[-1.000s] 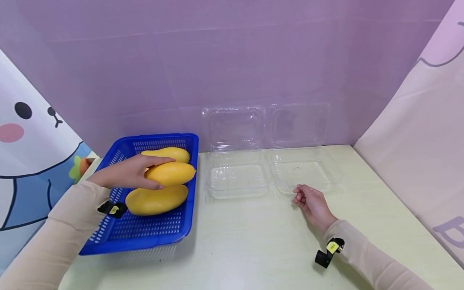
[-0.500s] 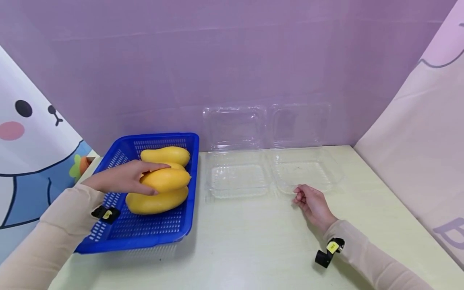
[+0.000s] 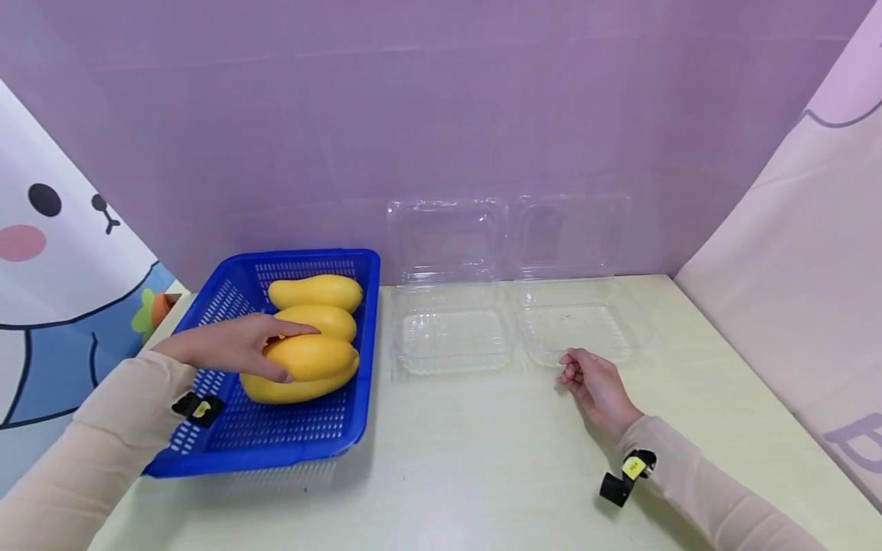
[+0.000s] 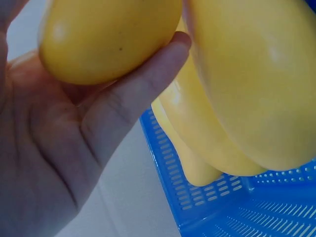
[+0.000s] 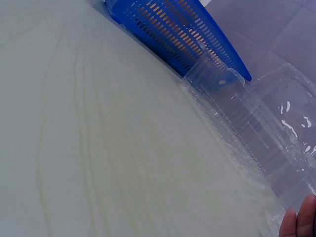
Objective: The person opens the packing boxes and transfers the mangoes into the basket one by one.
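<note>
My left hand (image 3: 234,344) grips a smooth yellow mango (image 3: 311,357), thumb on the near side and fingers over the far side. In the head view it overlaps another yellow mango (image 3: 296,390) below it in the blue basket (image 3: 258,459). Two more mangoes, a middle one (image 3: 331,321) and a rear one (image 3: 315,292), lie behind. The left wrist view shows the held mango (image 4: 108,39) between thumb and fingers. My right hand (image 3: 598,390) rests with loosely curled fingers, fingertips right at the front rim of the right clear plastic container (image 3: 579,325); only some fingertips (image 5: 305,217) show in the right wrist view.
Another clear plastic container (image 3: 451,337) stands between the basket and the right container, both with lids raised against the purple backdrop (image 3: 441,115). A pale table (image 3: 441,459) lies under everything. Printed cloths hang on both sides.
My left hand has moved the held mango toward me and slightly left, down over the front mango, uncovering the middle one behind. The right hand has stayed still.
</note>
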The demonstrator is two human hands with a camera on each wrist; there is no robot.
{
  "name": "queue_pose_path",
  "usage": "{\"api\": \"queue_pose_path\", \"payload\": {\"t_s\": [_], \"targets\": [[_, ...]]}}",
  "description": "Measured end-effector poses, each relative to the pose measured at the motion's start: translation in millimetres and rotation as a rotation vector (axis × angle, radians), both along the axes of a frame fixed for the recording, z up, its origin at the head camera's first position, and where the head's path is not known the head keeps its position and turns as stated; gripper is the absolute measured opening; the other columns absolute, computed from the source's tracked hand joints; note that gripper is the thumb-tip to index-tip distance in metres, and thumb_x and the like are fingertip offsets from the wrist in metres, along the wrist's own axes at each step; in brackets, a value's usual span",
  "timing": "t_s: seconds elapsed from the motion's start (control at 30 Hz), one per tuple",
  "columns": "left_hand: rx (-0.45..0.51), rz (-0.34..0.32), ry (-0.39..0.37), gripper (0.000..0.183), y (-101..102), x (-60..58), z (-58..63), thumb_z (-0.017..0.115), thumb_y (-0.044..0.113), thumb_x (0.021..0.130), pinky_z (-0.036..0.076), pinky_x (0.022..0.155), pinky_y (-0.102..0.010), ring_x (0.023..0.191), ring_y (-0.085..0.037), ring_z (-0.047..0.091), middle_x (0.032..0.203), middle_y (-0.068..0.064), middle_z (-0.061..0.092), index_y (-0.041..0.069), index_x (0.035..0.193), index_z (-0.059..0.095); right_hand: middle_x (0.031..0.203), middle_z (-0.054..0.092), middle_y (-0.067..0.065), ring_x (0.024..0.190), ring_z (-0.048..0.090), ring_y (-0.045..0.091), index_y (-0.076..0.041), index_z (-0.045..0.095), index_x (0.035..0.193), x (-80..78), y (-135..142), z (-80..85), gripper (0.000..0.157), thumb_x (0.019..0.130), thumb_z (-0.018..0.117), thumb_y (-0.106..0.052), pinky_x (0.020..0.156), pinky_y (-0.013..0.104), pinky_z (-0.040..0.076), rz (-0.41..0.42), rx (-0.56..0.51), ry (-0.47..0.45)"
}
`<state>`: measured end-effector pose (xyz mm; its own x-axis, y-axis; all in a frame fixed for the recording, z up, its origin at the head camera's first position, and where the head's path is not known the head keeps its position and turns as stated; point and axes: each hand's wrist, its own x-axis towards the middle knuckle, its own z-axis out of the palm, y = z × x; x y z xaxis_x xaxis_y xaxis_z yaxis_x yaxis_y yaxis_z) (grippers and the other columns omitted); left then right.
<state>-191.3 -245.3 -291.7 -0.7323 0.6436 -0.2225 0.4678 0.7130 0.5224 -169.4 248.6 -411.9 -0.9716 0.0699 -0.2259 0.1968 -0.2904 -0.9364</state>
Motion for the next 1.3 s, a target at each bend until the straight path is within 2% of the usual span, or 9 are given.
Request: {"api": "queue_pose_path", "payload": {"t_s": [0.37,0.6,0.83,1.07,1.3], "targets": [[-0.026,-0.013,-0.021,0.067,4,6.5,1.0,0.072,0.032,0.079,0.045,0.077,-0.032,0.090,-0.020,0.049,0.097,0.000,0.054,0.006,0.136,0.048,0.062,0.054,-0.003,0.058,0.054,0.007,-0.012,0.063,0.068,-0.8,0,2.4,0.038,0.099,0.043,-0.011,0.061,0.017,0.049,-0.005,-0.004,-0.013],[-0.026,-0.022,-0.064,0.066,6,10.1,1.5,0.074,0.029,0.077,0.045,0.070,-0.028,0.087,-0.018,0.050,0.093,0.002,0.054,0.009,0.135,0.051,0.062,0.055,-0.004,0.058,0.054,0.007,-0.013,0.063,0.068,-1.6,1,2.3,0.038,0.099,0.042,-0.012,0.061,0.017,0.049,0.002,0.003,-0.012],[-0.021,-0.018,-0.126,0.066,8,14.1,1.4,0.074,0.024,0.074,0.045,0.069,-0.028,0.086,-0.019,0.049,0.092,0.001,0.055,0.006,0.134,0.052,0.063,0.054,-0.003,0.058,0.053,0.007,-0.012,0.063,0.068,-0.1,0,2.0,0.038,0.099,0.042,-0.012,0.062,0.018,0.049,-0.006,0.000,-0.020],[-0.065,-0.010,-0.110,0.065,12,16.8,2.6,0.075,0.025,0.073,0.043,0.068,-0.030,0.085,-0.018,0.049,0.091,0.002,0.054,0.007,0.132,0.054,0.062,0.054,-0.003,0.058,0.053,0.007,-0.012,0.063,0.068,0.6,-1,1.4,0.037,0.099,0.043,-0.012,0.062,0.018,0.049,-0.008,-0.002,-0.017],[-0.083,0.027,-0.149,0.065,20,14.5,5.6,0.080,0.022,0.070,0.044,0.079,-0.034,0.092,-0.021,0.048,0.103,0.002,0.057,0.013,0.130,0.056,0.062,0.054,-0.003,0.059,0.053,0.007,-0.012,0.063,0.068,0.2,-1,0.9,0.037,0.099,0.043,-0.012,0.062,0.018,0.049,-0.012,-0.002,-0.024]]}}
